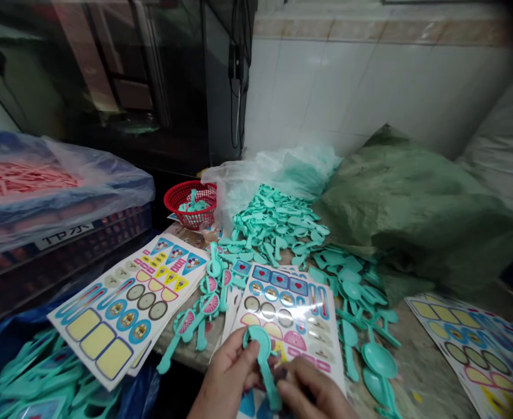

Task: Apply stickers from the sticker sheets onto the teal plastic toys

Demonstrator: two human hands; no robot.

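My left hand (228, 372) is closed on a turquoise plastic toy piece (263, 355) with a round head and a long handle, thumb and fingers gripping the head. Close against the handle's lower end, my right hand (313, 390) has its fingers pinched together; what lies between them is hidden. Both hands are over a sheet of printed stickers (300, 302), with circles, hearts and pink semicircles on it. Just left of that sheet lie turquoise pieces carrying pink semicircle stickers (208, 305). To its right are plain turquoise spoon-shaped pieces (379, 359).
A heap of turquoise pieces (282, 218) spills from a clear bag. Behind stands a red basket (191, 218); a green sack (413, 203) bulges at right. More sticker sheets (129, 302) lie left, above a blue bag of pieces (42, 378). A crate (108, 233) holds pink parts.
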